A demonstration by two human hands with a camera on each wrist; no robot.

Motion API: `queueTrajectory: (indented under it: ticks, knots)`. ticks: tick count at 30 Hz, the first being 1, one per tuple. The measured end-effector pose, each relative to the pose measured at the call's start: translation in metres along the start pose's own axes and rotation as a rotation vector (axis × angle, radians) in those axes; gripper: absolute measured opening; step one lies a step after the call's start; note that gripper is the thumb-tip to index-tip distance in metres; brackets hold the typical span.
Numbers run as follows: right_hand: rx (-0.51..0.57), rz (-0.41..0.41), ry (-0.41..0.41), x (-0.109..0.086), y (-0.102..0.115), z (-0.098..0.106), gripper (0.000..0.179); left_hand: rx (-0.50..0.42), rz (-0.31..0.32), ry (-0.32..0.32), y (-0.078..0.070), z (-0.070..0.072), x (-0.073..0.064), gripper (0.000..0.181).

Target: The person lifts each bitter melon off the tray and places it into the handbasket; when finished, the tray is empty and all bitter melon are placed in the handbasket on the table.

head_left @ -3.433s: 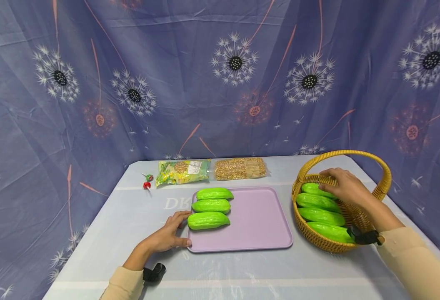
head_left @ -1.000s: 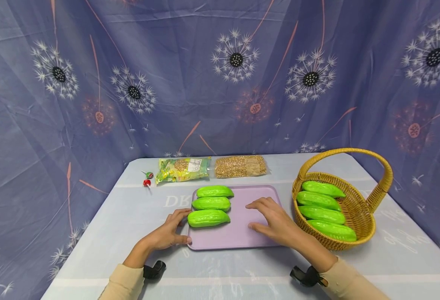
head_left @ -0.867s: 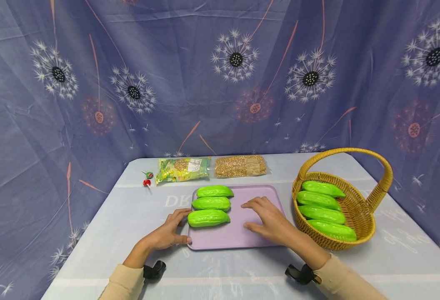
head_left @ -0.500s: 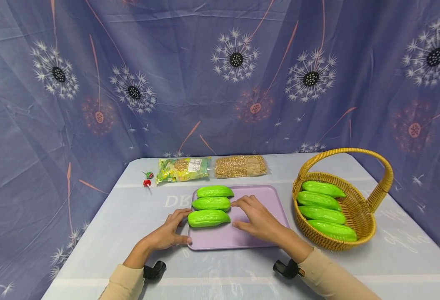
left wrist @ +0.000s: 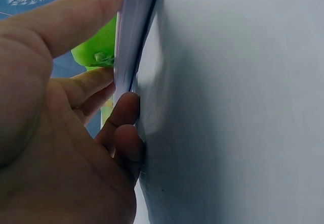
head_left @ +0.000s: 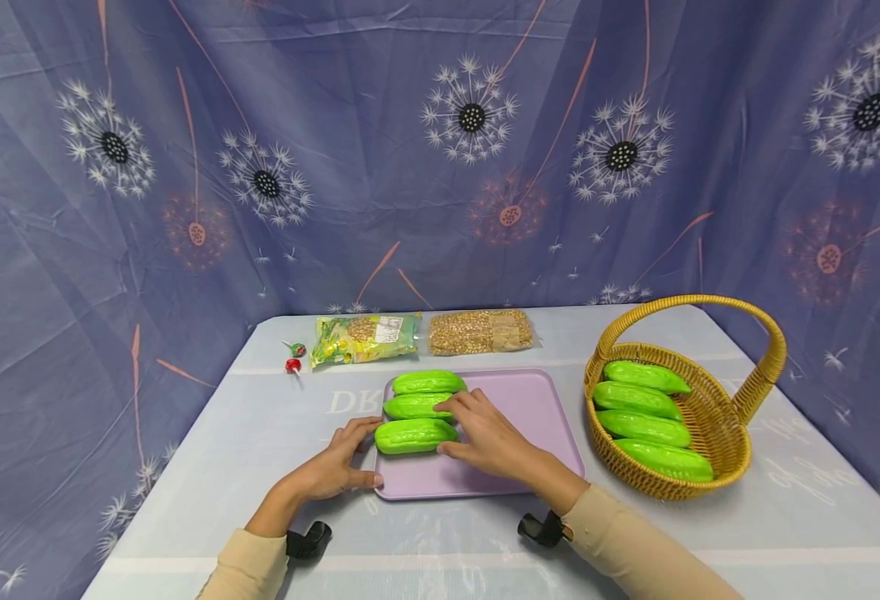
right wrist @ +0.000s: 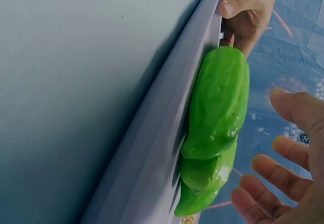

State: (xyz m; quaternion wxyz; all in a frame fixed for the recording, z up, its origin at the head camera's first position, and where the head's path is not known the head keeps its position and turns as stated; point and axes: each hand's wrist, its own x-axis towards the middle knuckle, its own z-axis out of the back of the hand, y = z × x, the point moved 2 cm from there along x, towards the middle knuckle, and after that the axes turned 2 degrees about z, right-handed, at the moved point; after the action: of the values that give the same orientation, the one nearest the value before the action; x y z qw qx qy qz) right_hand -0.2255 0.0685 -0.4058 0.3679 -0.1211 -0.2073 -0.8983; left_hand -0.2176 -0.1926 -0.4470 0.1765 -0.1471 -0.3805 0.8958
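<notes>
Three light-green, ridged bitter melons lie in a row at the left of a lilac tray (head_left: 537, 425): the front bitter melon (head_left: 408, 436), the middle bitter melon (head_left: 407, 407) and the back bitter melon (head_left: 428, 382). My right hand (head_left: 488, 437) is over the tray, fingers spread, near the right ends of the front and middle ones. In the right wrist view its fingertips (right wrist: 278, 95) stand apart from the front bitter melon (right wrist: 220, 102), holding nothing. My left hand (head_left: 335, 467) rests against the tray's left edge; its thumb (left wrist: 81, 14) touches the rim in the left wrist view.
To the right, a wicker basket (head_left: 717, 425) with a high handle holds several more bitter melons (head_left: 644, 427). Behind the tray lie a green-yellow packet (head_left: 365, 339) and a clear bag of grains (head_left: 477, 332). Two lollipops (head_left: 293, 365) lie at the back left.
My right hand has moved left from the basket, across the tray, to the right ends of the bitter melons. The left hand has stayed at the tray's edge.
</notes>
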Motion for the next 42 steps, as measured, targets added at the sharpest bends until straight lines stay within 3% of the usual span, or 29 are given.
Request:
queueTrajectory:
  ticks: [12,29,42]
  knots:
    - [-0.061,-0.013,0.07,0.012,0.003,-0.019,0.052,0.003,0.001,0.004,0.0,0.001,0.0,0.081]
    - [-0.09,-0.011,0.135,0.016,0.009,-0.028,0.051,0.018,-0.007,0.002,0.0,0.001,0.0,0.081]
    - [-0.001,-0.004,0.203,0.012,0.006,-0.031,0.05,0.023,-0.024,0.0,0.001,0.0,0.001,0.081]
